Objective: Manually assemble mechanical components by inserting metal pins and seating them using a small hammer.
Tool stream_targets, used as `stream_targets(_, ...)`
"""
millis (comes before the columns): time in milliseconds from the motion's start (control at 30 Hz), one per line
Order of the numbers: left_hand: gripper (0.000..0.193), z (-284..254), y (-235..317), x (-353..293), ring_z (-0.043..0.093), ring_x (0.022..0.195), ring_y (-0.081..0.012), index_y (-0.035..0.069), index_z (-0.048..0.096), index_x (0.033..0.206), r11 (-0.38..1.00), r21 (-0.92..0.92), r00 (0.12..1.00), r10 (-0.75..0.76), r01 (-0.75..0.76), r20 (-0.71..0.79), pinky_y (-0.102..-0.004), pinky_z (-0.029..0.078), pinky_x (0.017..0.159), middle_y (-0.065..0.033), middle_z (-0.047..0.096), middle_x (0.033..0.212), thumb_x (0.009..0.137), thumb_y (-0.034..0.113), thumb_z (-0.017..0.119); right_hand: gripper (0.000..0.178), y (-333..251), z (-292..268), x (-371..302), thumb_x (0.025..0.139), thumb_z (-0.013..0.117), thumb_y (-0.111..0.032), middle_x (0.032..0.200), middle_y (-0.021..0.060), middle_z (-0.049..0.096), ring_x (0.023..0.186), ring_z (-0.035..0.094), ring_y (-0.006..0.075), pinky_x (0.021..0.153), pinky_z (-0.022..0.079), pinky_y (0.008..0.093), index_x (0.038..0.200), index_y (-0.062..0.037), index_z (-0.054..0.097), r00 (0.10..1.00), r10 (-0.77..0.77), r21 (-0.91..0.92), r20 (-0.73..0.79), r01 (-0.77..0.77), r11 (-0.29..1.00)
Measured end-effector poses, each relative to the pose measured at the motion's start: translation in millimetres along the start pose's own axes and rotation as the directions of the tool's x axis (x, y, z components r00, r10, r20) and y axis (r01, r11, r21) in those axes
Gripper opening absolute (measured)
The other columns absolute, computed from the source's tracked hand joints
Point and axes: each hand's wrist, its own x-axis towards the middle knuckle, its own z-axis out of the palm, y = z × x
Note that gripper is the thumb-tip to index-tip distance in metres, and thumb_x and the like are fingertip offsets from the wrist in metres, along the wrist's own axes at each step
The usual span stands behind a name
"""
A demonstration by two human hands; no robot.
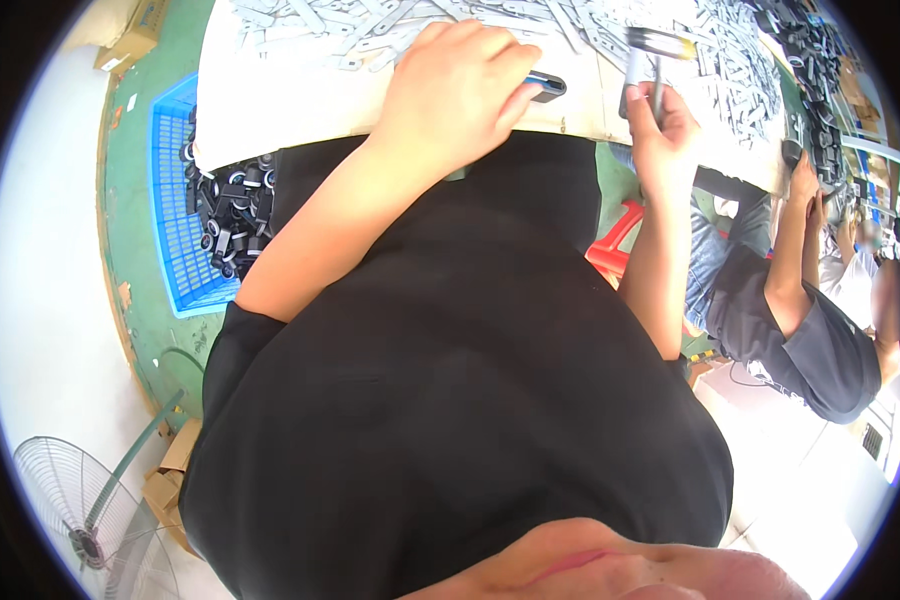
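Head view: the left hand (467, 85) lies over a black part (548, 89) on the pale table (270, 115), fingers and thumb closed about it, one end poking out to the right. Near the table's front edge, the right hand (664, 130) is clamped on a hammer-like tool (660, 43), its head raised above the fist. Grey strips (375, 28) lie heaped beyond both hands. Left of the table, a blue basket (167, 200) holds black pieces with pale rings (232, 215).
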Motion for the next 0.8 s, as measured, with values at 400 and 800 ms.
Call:
stream_targets(400,0.019,-28,25,-39,0.071,0.080,-0.0322,0.000,0.071,0.115,0.656,-0.673,0.939,-0.267,0.343,0.219,-0.0398,0.055,0.071,-0.0148,0.070,0.092,0.097,0.004,0.066,0.028,-70,39,-68,0.099,0.073,-0.004,0.071,-0.0045,0.059,0.050,0.042,0.0009,0.044,0.029,0.0199,0.126,0.0014,0.070,0.936,-0.041,0.750,0.350,-0.253,0.611)
stream_targets(800,0.066,-19,-27,-15,0.068,0.091,-0.0364,-0.002,0.053,0.136,0.987,0.094,0.967,0.148,-0.131,-0.207,-0.0442,0.056,0.083,-0.0178,0.069,0.105,0.080,0.012,0.086,0.019,-52,52,-13,0.096,0.082,-0.022,0.075,-0.0009,0.075,0.065,0.058,0.0023,0.061,0.044,0.0223,0.102,-0.0043,0.081,0.987,0.000,0.237,0.164,-0.039,0.971)
